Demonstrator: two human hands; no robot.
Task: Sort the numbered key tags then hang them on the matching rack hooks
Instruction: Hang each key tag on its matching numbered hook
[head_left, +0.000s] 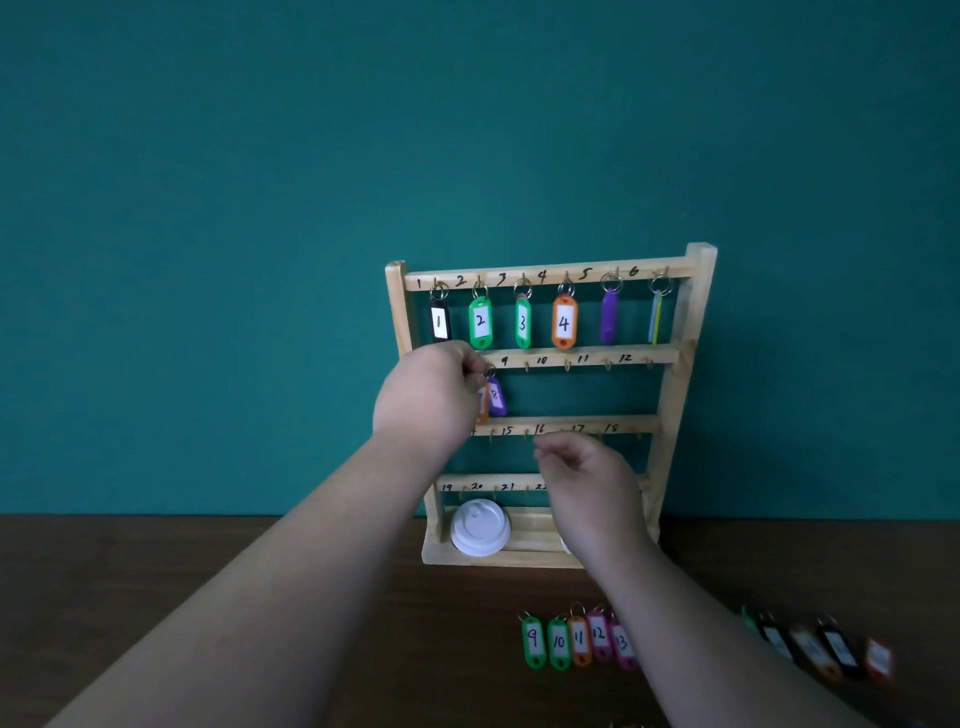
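Note:
A wooden key rack (675, 384) stands against the teal wall, its rails numbered by hand. Several tags hang on the top rail: black 1 (439, 322), green 2 (480, 322), green 3 (522, 323), orange 4 (564, 322), a purple one (610, 316) and a thin edge-on one (655, 323). My left hand (426, 397) pinches the metal ring of the purple tag 8 (496, 397) at the second rail, with an orange tag (483, 405) half hidden beside it. My right hand (587, 483) hovers in front of the lower rails, fingers loosely curled, holding nothing visible.
On the dark wooden table lies a row of tags: green 9 (533, 640), green 10 (559, 643), orange 11 (580, 638), pink 12 (599, 635), pink 13 (622, 643), then several blurred ones (836, 647) to the right. A white cup lid (480, 527) sits in the rack's base tray.

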